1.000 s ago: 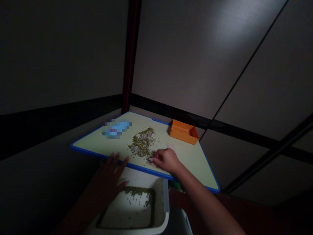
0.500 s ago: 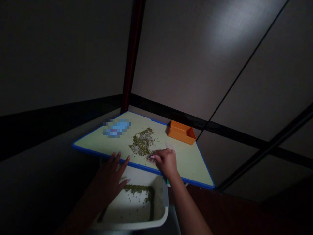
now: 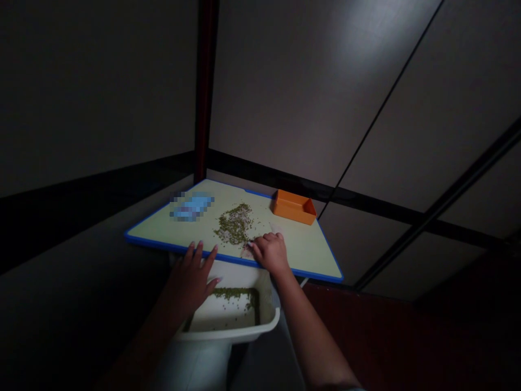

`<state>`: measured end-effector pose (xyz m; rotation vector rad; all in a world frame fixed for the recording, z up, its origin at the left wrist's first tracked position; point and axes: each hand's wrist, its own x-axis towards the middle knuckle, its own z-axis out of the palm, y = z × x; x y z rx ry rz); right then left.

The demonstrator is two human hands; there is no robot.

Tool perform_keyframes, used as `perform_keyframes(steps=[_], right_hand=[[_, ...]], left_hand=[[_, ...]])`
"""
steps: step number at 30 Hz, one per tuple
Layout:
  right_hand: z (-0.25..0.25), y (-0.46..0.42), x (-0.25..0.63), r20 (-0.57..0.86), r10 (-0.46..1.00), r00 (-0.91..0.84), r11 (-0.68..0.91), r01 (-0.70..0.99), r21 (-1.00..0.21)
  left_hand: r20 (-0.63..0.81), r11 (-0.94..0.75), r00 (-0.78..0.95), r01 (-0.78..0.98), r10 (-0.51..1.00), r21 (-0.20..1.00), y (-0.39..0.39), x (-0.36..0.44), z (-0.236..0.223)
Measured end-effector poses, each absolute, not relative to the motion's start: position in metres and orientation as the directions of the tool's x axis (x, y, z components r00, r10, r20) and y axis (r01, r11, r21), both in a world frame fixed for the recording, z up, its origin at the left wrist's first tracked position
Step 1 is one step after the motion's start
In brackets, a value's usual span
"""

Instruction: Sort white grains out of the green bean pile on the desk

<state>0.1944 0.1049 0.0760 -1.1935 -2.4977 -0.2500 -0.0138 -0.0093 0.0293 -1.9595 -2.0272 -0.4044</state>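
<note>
A pile of small green beans (image 3: 233, 225), like mung beans, is spread over the middle of a pale yellow tabletop (image 3: 303, 244) with a blue rim. My right hand (image 3: 272, 252) rests at the pile's near right edge, fingers curled and thumb against the table; whatever lies under them is hidden. With its fingers spread, my left hand (image 3: 193, 279) reaches to the table's front edge, above a white plastic bin (image 3: 248, 330). More green beans lie inside that bin, mostly along its far side. My left hand covers part of the bin's left side.
An orange open box (image 3: 293, 209) stands at the table's back right. At the left lies a blue item (image 3: 192, 207), blurred by pixels. Dark panelled walls (image 3: 285, 98) close in behind and to the left. Reddish floor (image 3: 358, 331) shows at the right.
The view has shifted, so the table and bin sit slightly higher in the picture. My right hand stays by the pile's near edge, where fewer beans show now. My left hand keeps its spread pose.
</note>
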Motion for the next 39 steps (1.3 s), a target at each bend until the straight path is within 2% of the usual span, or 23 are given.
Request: perform_keyframes(steps=[4,8,20,26,32,39], right_hand=[[0.077,0.105,0.194,0.383,0.694,-0.61,0.647,0.761,0.04],[0.076,0.105,0.194,0.381,0.69,-0.616,0.661,0.75,0.015],[0.077,0.098,0.192,0.352,0.757,-0.551,0.588,0.809,0.002],[0.075,0.1,0.192,0.381,0.84,-0.386,0.455,0.884,-0.107],[0.076,0.103,0.199,0.425,0.874,-0.234,0.376,0.88,-0.289],[0.071,0.11,0.202,0.446,0.877,-0.181,0.388,0.814,-0.432]], left_hand=[[0.426,0.033,-0.031,0.999,0.904,0.003,-0.011,-0.013,0.03],[0.442,0.005,0.005,1.0,0.897,-0.022,-0.012,-0.013,0.032],[0.454,-0.003,0.039,0.997,0.89,-0.079,-0.014,-0.017,0.03],[0.46,-0.009,0.05,0.996,0.887,-0.092,-0.012,-0.02,0.029],[0.454,0.005,0.049,0.993,0.89,-0.118,-0.012,-0.02,0.03],[0.474,0.017,0.052,0.99,0.879,-0.142,-0.016,-0.015,0.035]])
